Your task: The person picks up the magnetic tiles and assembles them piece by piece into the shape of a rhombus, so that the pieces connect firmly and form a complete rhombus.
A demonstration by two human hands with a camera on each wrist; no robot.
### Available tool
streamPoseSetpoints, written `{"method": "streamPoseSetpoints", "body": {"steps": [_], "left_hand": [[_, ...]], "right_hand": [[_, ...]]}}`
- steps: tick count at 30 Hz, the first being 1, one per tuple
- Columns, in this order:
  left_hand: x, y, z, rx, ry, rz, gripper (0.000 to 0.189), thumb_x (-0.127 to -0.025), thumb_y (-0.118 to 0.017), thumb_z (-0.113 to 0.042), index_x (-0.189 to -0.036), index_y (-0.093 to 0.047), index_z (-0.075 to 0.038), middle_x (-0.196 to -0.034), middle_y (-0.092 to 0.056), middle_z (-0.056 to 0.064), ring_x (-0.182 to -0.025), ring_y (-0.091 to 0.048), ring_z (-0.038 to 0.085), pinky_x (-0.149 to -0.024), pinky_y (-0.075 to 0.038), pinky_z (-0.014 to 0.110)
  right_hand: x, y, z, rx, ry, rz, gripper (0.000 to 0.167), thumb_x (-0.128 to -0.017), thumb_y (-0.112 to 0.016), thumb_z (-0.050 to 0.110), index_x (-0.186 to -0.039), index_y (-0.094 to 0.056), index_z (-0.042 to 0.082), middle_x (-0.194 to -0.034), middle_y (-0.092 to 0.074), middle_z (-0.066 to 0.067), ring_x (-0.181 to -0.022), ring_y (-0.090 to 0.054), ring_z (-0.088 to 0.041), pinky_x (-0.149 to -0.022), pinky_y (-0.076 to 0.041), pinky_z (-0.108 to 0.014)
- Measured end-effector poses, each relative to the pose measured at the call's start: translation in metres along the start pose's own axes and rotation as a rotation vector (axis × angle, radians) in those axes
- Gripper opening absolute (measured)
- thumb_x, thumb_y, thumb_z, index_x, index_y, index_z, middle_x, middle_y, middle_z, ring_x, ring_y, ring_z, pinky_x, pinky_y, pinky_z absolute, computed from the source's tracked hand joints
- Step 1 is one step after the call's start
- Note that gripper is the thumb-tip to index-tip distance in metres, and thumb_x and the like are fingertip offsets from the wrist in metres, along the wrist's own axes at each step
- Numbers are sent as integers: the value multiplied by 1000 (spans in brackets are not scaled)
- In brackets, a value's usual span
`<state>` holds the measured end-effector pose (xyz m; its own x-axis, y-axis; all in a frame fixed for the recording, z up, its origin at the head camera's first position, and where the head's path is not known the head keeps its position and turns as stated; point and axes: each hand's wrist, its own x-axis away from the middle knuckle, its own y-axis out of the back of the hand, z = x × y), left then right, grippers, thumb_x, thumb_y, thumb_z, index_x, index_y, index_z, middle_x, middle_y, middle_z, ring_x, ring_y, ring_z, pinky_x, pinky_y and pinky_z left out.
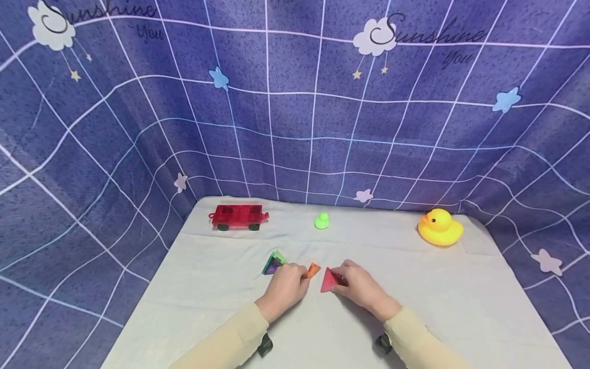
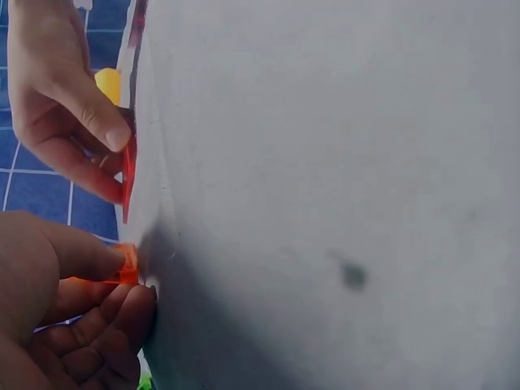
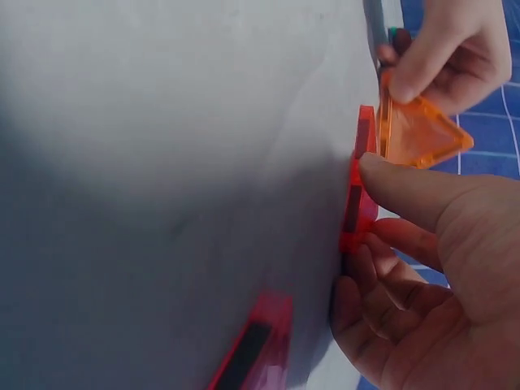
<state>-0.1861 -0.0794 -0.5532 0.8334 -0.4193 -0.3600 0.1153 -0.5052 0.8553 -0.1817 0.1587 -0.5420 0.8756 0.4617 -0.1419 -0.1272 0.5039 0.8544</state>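
I have left hand (image 1: 286, 284) fingers pinching an orange translucent plastic triangle (image 1: 314, 269); right hand (image 1: 361, 287) fingers grip a red translucent plastic triangle (image 1: 328, 281), orange's four o'clock. Both grasped; joining probably left. Green-and-purple plastic tile cluster (image 1: 273, 263): nine o'clock.

Both arms reach in from bottom of head view, converging. Left forearm (image 1: 226, 335) slants up and rightward; right forearm (image 1: 421, 338) up and leftward; pale sleeves (image 1: 251, 319) down to wrists. Left hand (image 1: 285, 284) and right hand (image 1: 361, 284) near each other, not touching, backs upward. Each pinches between thumb and fingers; lower fingers curled toward palm in wrist views.
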Motion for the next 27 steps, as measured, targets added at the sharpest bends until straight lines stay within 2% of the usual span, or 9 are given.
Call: {"method": "streamPoseSetpoints", "body": {"steps": [6,12,19,27], "left_hand": [[0,0,0,-32,14,-8,16,-86,-80,-12,-74,-69,-13,-66,-60,-4,-59,-56,10,-55,-44,28],[1,-1,0,-43,26,-1,17,-84,-80,-11,-73,-67,-14,-63,-55,-7,-57,-49,8,-52,-39,27],[1,-2,-2,-46,36,13,18,-82,-79,-10,-72,-65,-14,-61,-50,-8,-55,-47,9,-51,-39,29],[4,-3,-11,-49,27,39,29,-84,-78,-14,-67,-56,-18,-59,-44,-10,-53,-42,7,-49,-35,28]], "right_hand": [[-6,-9,11,0,29,-9,39,-83,-89,11,-117,-75,-1,-88,-58,-3,-73,-49,-11,-65,-46,-28],[-9,-11,20,-14,44,-21,39,-82,-89,9,-116,-75,-2,-88,-58,-4,-74,-48,-12,-65,-44,-28],[-10,-13,22,-10,35,-32,39,-83,-89,12,-116,-75,-1,-87,-56,-3,-73,-46,-11,-63,-42,-28],[-10,-17,20,-15,23,-47,41,-84,-89,18,-118,-75,0,-88,-58,-2,-72,-47,-10,-64,-43,-27]]}}
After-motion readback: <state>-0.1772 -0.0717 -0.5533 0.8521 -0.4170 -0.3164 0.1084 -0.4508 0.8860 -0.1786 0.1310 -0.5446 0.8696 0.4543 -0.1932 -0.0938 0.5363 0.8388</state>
